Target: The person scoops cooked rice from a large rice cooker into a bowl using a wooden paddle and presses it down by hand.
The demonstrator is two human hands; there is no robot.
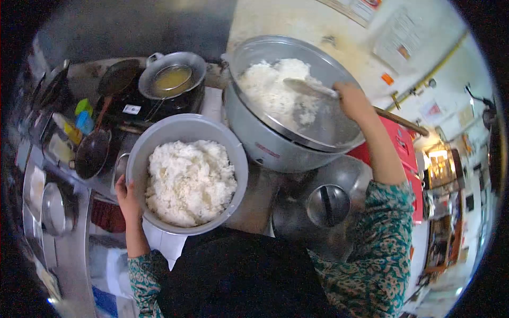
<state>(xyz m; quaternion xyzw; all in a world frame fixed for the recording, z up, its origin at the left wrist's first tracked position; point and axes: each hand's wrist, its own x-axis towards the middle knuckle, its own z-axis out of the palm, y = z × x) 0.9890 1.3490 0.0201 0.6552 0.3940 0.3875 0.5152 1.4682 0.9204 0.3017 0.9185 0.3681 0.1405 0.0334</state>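
My right hand (354, 102) is closed round the handle of a rice paddle (310, 88), whose blade reaches into the white rice (275, 87) inside a large grey rice cooker (265, 143). The cooker has no lid on it, and part of its inner bottom shows bare. Close to my body stands a round grey pot (240, 177), heaped with cooked rice (191, 180). My left hand (128, 199) holds this pot at its left side; the thumb side and part of the grip are hard to see.
A large metal lid (339, 233) with a black knob lies right of the pot. Behind left, a wok (147, 85) of yellowish liquid with a strainer sits on a stove. A dark pan (93, 153) and bottles (68, 129) stand left. Red boxes (400, 143) are at right.
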